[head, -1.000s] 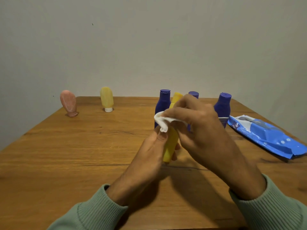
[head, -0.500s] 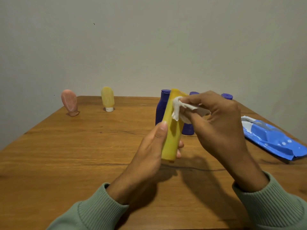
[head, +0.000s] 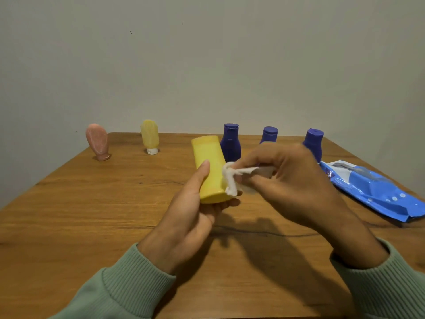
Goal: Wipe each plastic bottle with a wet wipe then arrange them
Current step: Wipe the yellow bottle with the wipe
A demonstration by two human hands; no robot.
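Yellow bottle (head: 210, 166) held above mid-desk (head: 92, 215) for wiping.
The left hand (head: 186, 217) grips its near end, long axis pointing far and up; the right hand (head: 289, 180) pinches the wet wipe (head: 232, 178) against its right side.

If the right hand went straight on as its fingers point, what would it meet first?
The yellow bottle in the left hand; the wipe pinched by the right hand seems to touch its lower edge.

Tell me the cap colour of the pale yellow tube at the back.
White round cap on the pale yellow plastic tube; head view.
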